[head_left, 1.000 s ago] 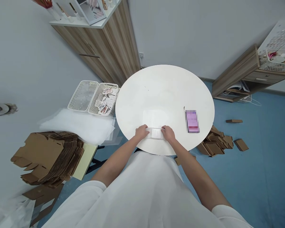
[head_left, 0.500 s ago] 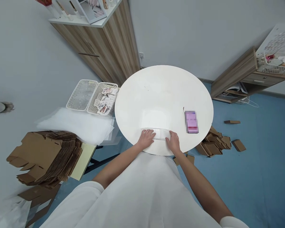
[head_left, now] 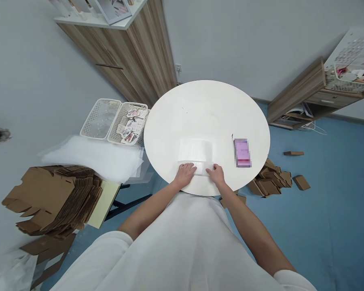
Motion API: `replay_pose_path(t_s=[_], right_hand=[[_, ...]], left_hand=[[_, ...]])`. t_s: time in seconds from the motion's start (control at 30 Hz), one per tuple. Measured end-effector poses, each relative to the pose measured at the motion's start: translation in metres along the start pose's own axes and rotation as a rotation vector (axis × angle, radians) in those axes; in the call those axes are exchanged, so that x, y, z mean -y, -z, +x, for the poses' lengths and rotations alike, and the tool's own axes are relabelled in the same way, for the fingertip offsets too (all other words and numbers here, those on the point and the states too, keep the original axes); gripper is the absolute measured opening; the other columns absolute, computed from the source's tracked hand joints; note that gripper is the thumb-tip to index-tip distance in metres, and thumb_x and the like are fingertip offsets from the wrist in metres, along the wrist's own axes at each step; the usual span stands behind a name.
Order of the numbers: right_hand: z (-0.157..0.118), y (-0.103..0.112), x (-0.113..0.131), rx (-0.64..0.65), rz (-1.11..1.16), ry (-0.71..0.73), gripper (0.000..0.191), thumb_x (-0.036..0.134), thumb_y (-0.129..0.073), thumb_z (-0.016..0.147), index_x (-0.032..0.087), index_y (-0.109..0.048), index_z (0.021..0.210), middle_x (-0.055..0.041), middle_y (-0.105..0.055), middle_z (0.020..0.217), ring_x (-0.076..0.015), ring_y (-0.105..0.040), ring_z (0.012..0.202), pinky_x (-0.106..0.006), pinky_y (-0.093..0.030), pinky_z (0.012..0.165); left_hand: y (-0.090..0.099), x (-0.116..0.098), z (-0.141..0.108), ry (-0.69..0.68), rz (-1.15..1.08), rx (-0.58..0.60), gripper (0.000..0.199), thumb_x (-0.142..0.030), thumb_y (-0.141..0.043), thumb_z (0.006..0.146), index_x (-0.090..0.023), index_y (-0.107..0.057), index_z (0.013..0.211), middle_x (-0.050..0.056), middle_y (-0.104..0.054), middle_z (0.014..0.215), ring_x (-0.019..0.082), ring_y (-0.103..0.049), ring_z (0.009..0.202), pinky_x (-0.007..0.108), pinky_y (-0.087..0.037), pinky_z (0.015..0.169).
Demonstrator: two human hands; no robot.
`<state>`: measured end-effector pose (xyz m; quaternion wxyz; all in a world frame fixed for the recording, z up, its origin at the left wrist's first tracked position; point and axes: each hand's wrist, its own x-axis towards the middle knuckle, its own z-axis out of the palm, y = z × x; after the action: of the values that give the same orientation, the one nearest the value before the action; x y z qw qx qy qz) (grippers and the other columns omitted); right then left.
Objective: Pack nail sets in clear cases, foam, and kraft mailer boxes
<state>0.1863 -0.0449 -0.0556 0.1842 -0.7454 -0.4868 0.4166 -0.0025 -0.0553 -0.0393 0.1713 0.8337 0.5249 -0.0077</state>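
A translucent white sheet (head_left: pixel 195 150) lies on the round white table (head_left: pixel 206 105) near its front edge, its near part folded into a narrow flat bundle (head_left: pixel 201 168). My left hand (head_left: pixel 185 174) rests on the bundle's left end, fingers curled over it. At the right end my right hand (head_left: pixel 216 174) pinches the bundle's edge between thumb and fingers. What lies inside the fold is too faint to make out.
A pixelated purple object (head_left: pixel 242 153) lies on the table's right side. Left of the table are white baskets (head_left: pixel 113 133), one holding small cards, translucent sheets (head_left: pixel 91 157) and stacked flat cardboard (head_left: pixel 48 198). Small brown boxes (head_left: pixel 269 180) lie on the floor at right.
My right hand has moved slightly inward along the bundle, its fingers closing more on the edge. My left hand stays on the left end. The whole view has shifted slightly.
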Motion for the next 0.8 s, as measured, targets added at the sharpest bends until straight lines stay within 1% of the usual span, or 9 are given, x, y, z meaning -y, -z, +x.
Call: replay_pose_path(t_s=[0.03, 0.13, 0.3, 0.4, 0.5, 0.57, 0.63, 0.73, 0.8], right_hand=[[0.001, 0.001, 0.001, 0.001, 0.015, 0.005, 0.034, 0.038, -0.055, 0.064, 0.019, -0.054, 0.092, -0.0082, -0.058, 0.095, -0.0209, -0.055, 0.083, -0.031, -0.043, 0.069], [0.002, 0.004, 0.003, 0.01, 0.115, -0.014, 0.031, 0.035, -0.053, 0.066, 0.019, -0.053, 0.092, -0.006, -0.061, 0.088, -0.0189, -0.056, 0.077, -0.03, -0.044, 0.067], [0.004, 0.007, 0.0, 0.043, 0.269, -0.07, 0.023, 0.034, -0.05, 0.068, 0.018, -0.055, 0.084, -0.0049, -0.061, 0.078, -0.017, -0.056, 0.067, -0.028, -0.044, 0.058], [0.008, 0.01, 0.0, 0.008, 0.332, -0.08, 0.023, 0.035, -0.05, 0.067, 0.018, -0.054, 0.082, -0.0046, -0.061, 0.079, -0.0163, -0.056, 0.067, -0.027, -0.045, 0.057], [0.012, 0.01, 0.008, -0.011, 0.354, -0.075, 0.025, 0.035, -0.051, 0.068, 0.018, -0.053, 0.086, -0.006, -0.061, 0.086, -0.0153, -0.057, 0.07, -0.026, -0.046, 0.057], [0.013, 0.007, 0.016, 0.04, 0.346, -0.054, 0.027, 0.034, -0.051, 0.069, 0.017, -0.053, 0.09, -0.0067, -0.061, 0.09, -0.0143, -0.058, 0.069, -0.026, -0.047, 0.057], [0.013, 0.004, 0.025, 0.139, 0.322, -0.018, 0.029, 0.033, -0.051, 0.07, 0.017, -0.053, 0.094, -0.0065, -0.061, 0.089, -0.0135, -0.059, 0.068, -0.026, -0.049, 0.058], [0.014, -0.001, 0.034, 0.254, 0.289, 0.019, 0.026, 0.028, -0.05, 0.072, 0.017, -0.054, 0.095, -0.0056, -0.063, 0.086, -0.0134, -0.06, 0.07, -0.027, -0.05, 0.064], [0.015, -0.003, 0.036, 0.277, 0.297, 0.007, 0.024, 0.023, -0.049, 0.072, 0.017, -0.055, 0.095, -0.0059, -0.063, 0.087, -0.0137, -0.06, 0.072, -0.028, -0.05, 0.067]], left_hand=[[-0.001, 0.0, 0.0, 0.0, -0.001, -0.004, 0.036, -0.015, -0.046, 0.078, -0.027, -0.045, 0.112, 0.007, -0.045, 0.124, 0.024, -0.041, 0.113, 0.042, -0.028, 0.092], [-0.003, 0.001, -0.001, 0.003, -0.016, -0.012, 0.037, -0.015, -0.046, 0.077, -0.026, -0.045, 0.112, 0.008, -0.045, 0.124, 0.024, -0.041, 0.113, 0.042, -0.028, 0.092], [-0.004, -0.001, 0.003, 0.008, -0.022, -0.017, 0.041, -0.014, -0.044, 0.077, -0.027, -0.042, 0.116, 0.008, -0.045, 0.126, 0.025, -0.04, 0.114, 0.043, -0.027, 0.092], [-0.004, -0.004, 0.013, 0.0, -0.014, -0.026, 0.044, -0.01, -0.04, 0.077, -0.027, -0.042, 0.116, 0.008, -0.045, 0.126, 0.024, -0.041, 0.113, 0.042, -0.028, 0.092], [-0.002, -0.008, 0.024, -0.017, 0.008, -0.029, 0.044, -0.006, -0.036, 0.076, -0.026, -0.044, 0.114, 0.008, -0.046, 0.124, 0.023, -0.042, 0.111, 0.041, -0.028, 0.091], [0.0, -0.01, 0.026, -0.025, 0.005, -0.016, 0.043, -0.008, -0.037, 0.076, -0.026, -0.045, 0.114, 0.008, -0.047, 0.122, 0.023, -0.043, 0.11, 0.04, -0.028, 0.09], [0.003, -0.011, 0.025, -0.033, -0.025, -0.007, 0.044, -0.011, -0.039, 0.075, -0.025, -0.042, 0.117, 0.009, -0.047, 0.121, 0.024, -0.042, 0.11, 0.04, -0.028, 0.091], [0.007, -0.011, 0.017, -0.041, -0.079, -0.044, 0.053, -0.018, -0.041, 0.076, -0.02, -0.029, 0.128, 0.011, -0.042, 0.126, 0.024, -0.037, 0.116, 0.039, -0.026, 0.093], [0.009, -0.011, 0.013, -0.065, -0.08, -0.068, 0.058, -0.022, -0.041, 0.077, -0.019, -0.022, 0.132, 0.012, -0.037, 0.131, 0.023, -0.034, 0.119, 0.039, -0.024, 0.095]])
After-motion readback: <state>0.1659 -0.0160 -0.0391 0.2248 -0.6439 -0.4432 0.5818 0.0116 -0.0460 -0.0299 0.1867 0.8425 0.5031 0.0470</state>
